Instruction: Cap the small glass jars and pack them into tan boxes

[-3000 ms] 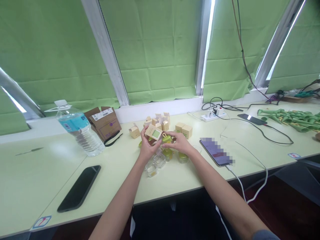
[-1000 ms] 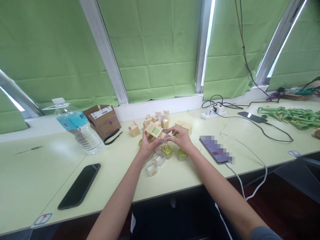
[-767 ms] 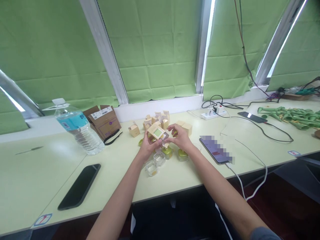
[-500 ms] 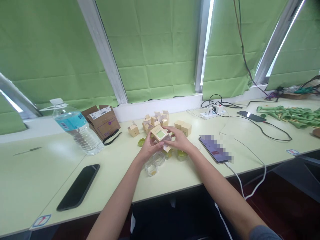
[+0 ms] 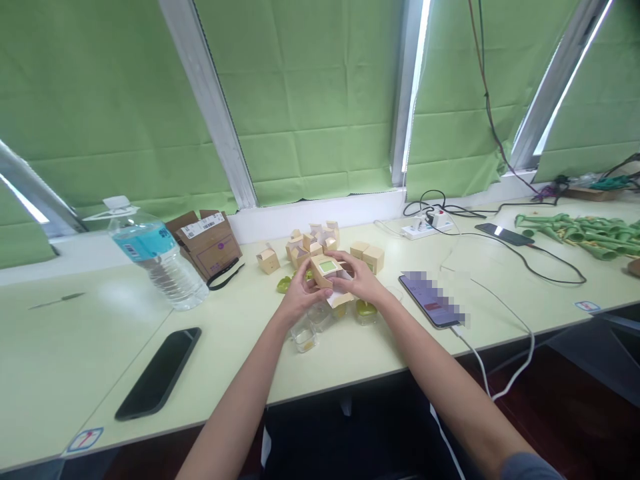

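Observation:
Between my two hands, above the table, is a small tan cardboard box (image 5: 327, 267) with a green label and its flap open towards me. My left hand (image 5: 301, 293) grips its left side; my right hand (image 5: 361, 279) grips the right side and the open end. Below them stand clear plastic containers (image 5: 304, 337), partly hidden by my left hand. A clear container with a green lid (image 5: 366, 311) sits under my right wrist. Green lids (image 5: 284, 285) lie left of the box. Several open tan boxes (image 5: 313, 240) are grouped behind, and closed tan boxes (image 5: 373, 259) stand to the right.
A water bottle (image 5: 155, 253) and an opened brown carton (image 5: 207, 247) stand at the left. One phone (image 5: 159, 373) lies front left, another phone (image 5: 431, 301) with a white cable on the right. A power strip (image 5: 425, 225) and green plastic pieces (image 5: 590, 233) lie further right.
The box in my hands has shifted slightly right and tilted, showing more of its open flap. My fingers have moved a little around it.

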`<state>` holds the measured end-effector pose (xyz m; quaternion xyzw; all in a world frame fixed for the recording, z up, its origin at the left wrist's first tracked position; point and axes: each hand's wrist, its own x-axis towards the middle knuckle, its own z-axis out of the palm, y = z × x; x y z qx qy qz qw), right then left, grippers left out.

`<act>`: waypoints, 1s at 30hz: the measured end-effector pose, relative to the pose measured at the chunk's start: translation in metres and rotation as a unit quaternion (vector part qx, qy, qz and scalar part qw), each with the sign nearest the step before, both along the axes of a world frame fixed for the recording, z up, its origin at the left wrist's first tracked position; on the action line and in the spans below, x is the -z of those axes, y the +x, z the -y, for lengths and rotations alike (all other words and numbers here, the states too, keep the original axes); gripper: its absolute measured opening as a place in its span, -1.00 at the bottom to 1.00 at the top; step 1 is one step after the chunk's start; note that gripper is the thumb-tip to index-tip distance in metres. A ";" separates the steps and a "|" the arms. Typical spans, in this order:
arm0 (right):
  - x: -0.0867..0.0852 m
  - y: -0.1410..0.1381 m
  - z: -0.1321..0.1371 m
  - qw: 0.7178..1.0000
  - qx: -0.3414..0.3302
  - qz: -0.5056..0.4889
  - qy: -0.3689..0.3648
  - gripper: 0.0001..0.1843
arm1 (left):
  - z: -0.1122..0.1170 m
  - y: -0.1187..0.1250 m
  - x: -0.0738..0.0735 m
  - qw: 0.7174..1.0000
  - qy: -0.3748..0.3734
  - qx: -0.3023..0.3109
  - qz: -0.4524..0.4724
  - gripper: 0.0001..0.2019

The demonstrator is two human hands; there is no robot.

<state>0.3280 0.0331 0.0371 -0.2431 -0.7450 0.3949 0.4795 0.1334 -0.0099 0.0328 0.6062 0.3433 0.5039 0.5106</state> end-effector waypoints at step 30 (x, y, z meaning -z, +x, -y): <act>0.004 0.003 -0.002 0.993 -0.108 0.000 -0.041 -0.35 | -0.008 -0.008 0.003 0.995 0.007 -0.078 0.068 -0.18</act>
